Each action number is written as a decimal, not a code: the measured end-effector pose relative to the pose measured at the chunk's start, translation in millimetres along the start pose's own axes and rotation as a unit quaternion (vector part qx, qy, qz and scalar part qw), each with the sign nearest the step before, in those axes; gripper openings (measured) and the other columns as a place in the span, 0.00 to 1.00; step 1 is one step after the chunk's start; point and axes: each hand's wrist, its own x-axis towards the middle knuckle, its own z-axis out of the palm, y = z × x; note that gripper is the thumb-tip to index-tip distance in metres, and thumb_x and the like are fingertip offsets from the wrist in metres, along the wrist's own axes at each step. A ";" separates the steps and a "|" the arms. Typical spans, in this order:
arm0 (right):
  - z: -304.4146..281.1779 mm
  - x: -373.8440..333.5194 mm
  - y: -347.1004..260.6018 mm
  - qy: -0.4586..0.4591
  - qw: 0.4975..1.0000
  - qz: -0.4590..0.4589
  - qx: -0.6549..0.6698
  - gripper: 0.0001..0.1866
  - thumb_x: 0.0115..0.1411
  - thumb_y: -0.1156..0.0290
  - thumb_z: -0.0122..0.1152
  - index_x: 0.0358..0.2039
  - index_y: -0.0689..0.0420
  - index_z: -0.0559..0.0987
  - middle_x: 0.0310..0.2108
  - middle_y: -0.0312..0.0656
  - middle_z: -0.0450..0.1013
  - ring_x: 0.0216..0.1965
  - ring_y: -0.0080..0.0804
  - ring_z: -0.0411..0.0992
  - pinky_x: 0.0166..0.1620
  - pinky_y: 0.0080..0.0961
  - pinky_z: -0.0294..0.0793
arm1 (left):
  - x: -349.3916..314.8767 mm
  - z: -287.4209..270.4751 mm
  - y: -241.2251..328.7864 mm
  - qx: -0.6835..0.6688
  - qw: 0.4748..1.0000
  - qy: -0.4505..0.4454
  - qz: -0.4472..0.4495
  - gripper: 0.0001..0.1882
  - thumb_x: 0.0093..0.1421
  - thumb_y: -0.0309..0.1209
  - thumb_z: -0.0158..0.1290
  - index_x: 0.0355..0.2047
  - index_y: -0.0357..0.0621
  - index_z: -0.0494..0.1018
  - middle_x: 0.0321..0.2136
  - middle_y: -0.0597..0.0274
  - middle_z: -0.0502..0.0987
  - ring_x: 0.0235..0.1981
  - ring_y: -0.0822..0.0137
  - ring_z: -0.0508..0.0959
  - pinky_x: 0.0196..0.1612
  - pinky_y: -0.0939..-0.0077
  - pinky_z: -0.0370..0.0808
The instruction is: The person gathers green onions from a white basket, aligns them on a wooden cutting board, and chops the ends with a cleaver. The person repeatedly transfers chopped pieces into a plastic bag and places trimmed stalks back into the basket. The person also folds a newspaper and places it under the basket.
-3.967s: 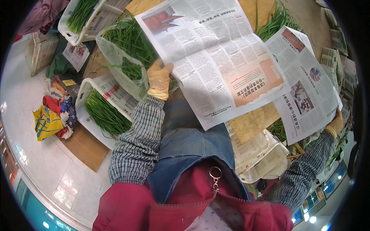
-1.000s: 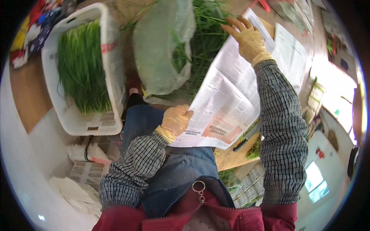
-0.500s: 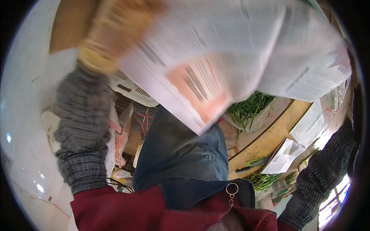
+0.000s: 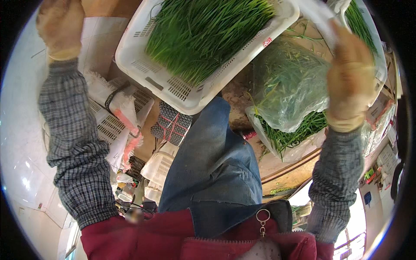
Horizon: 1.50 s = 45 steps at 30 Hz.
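My left hand (image 4: 60, 28), in a tan glove, is raised at the upper left, left of a white plastic basket (image 4: 158, 93). It looks curled, but its fingertips run out of the picture and hide what they hold, if anything. A thick bundle of green chives (image 4: 208, 39) lies in the basket. My right hand (image 4: 351, 80), gloved too and smeared by motion, is raised at the upper right, over a second basket of greens. Its fingers close on a blurred whitish newspaper sheet (image 4: 320, 17), mostly out of view.
Clear plastic bags (image 4: 290, 82) with more chives (image 4: 299, 132) lie right of the basket. Below my left forearm are white sacks (image 4: 102, 86) and a patterned bundle (image 4: 171, 123) tied with pink string. My knee (image 4: 208, 143) reaches the basket's near edge. A wooden board (image 4: 286, 175) lies at right.
The newspaper sheet has swung up and away, uncovering the basket of chives. My left hand has moved left. My right hand, out of sight before, has come up at the upper right.
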 end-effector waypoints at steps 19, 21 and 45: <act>283.6 -48.8 -294.0 -0.693 0.678 0.010 0.244 0.14 0.55 0.70 0.49 0.38 0.60 0.79 0.40 0.47 0.76 0.41 0.42 0.75 0.39 0.37 0.74 | -285.9 194.5 -10.2 0.203 0.801 -0.563 0.020 0.09 0.50 0.31 0.47 0.29 0.50 0.77 0.40 0.70 0.71 0.50 0.66 0.64 0.57 0.54 0.53; 280.1 -37.8 -294.4 -0.692 0.647 0.020 0.319 0.12 0.52 0.72 0.53 0.36 0.56 0.80 0.36 0.47 0.76 0.41 0.42 0.75 0.38 0.37 0.74 | -289.8 206.4 -9.0 0.209 0.791 -0.574 0.021 0.09 0.51 0.31 0.47 0.29 0.50 0.77 0.40 0.69 0.72 0.50 0.65 0.64 0.57 0.52 0.52; 400.2 -82.3 -17.9 -0.568 0.699 0.404 0.160 0.22 0.52 0.58 0.59 0.42 0.61 0.76 0.42 0.50 0.74 0.42 0.45 0.72 0.47 0.31 0.70 | -346.2 306.9 209.1 -0.022 0.651 -0.633 -0.418 0.10 0.55 0.28 0.46 0.33 0.53 0.77 0.30 0.68 0.79 0.36 0.65 0.78 0.40 0.68 0.68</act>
